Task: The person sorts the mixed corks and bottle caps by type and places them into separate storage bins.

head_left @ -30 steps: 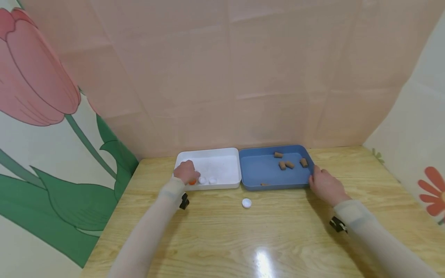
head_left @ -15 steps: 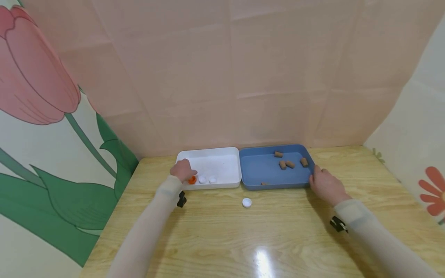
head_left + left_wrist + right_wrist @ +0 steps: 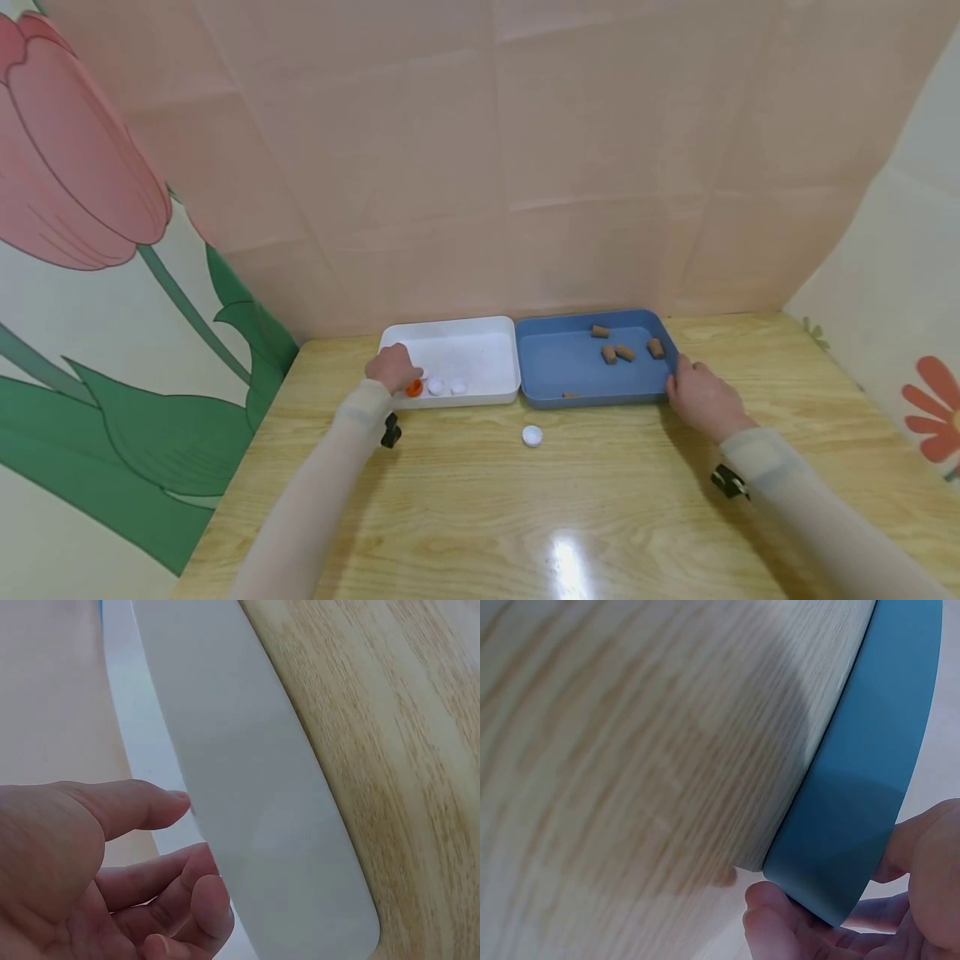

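Over the left end of the white tray is my left hand, its thumb reaching into the tray and other fingers partly curled. In the left wrist view, the tray wall hides the tips of my thumb and index finger. An orange cap lies beside this hand, with a white cap and another white cap to its right. Something small and whitish shows near the thumb. My right hand grips the near right corner of the blue tray, thumb and fingers on opposite sides of its wall.
Several brown corks lie in the blue tray, which stands right against the white one. A lone white cap rests on the wooden table in front. Behind the trays rises a pinkish sheet.
My left hand has shifted slightly left, uncovering more of the orange cap; a small whitish thing now shows near its thumb. The right hand keeps its hold on the blue tray.
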Tool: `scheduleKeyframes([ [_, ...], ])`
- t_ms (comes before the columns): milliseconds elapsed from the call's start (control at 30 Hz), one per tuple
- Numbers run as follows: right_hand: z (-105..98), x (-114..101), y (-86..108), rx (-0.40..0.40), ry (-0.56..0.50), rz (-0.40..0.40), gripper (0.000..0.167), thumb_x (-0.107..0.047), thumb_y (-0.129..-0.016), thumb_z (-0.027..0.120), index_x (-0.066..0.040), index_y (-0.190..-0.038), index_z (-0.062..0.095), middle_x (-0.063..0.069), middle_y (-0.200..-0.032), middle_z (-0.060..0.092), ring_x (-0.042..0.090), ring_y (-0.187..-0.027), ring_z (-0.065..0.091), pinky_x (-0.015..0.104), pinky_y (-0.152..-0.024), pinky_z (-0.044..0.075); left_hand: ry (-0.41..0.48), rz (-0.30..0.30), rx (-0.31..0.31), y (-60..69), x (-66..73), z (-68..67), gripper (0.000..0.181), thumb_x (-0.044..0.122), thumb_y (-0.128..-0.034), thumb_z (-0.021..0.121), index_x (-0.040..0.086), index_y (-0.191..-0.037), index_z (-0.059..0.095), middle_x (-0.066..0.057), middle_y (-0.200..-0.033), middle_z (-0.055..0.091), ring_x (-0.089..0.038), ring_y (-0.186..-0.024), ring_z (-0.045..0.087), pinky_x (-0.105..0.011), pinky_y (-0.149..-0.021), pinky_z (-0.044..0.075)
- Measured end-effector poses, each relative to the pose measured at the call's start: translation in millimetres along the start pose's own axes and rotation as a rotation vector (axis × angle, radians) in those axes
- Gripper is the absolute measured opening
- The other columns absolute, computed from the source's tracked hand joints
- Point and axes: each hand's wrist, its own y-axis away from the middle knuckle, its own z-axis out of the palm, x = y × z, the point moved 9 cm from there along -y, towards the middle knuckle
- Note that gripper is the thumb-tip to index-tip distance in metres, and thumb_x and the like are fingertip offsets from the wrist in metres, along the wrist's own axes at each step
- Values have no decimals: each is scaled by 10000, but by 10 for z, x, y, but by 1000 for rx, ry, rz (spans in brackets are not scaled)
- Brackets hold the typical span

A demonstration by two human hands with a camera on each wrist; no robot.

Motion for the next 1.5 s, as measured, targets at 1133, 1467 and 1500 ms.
scheduleKeyframes([
  [1133, 23, 14, -3, -17, -13, 4, 278, -115, -997, 465, 160, -1037, 472, 249, -751, 538, 304, -591, 548, 471, -474, 473, -42, 210, 100, 366, 519, 50, 271, 287, -916, 614, 114, -722, 538, -6, -667, 515, -162, -595, 458, -349, -544, 404],
  [1467, 26, 24, 6, -43, -14, 12, 280, -111, -994, 463, 165, -1042, 469, 274, -780, 547, 330, -622, 567, 496, -502, 482, -49, 359, 63, 735, 970, 132, 250, 284, -940, 640, 74, -1074, 661, -61, -969, 706, -208, -735, 600, -397, -664, 485],
  [1500, 29, 27, 6, -45, -14, 13, 282, -111, -994, 463, 166, -1044, 469, 276, -783, 548, 333, -626, 568, 497, -506, 483, -50, 371, 62, 768, 1010, 142, 250, 283, -936, 644, 74, -1074, 662, -59, -964, 706, -211, -740, 603, -393, -653, 480],
])
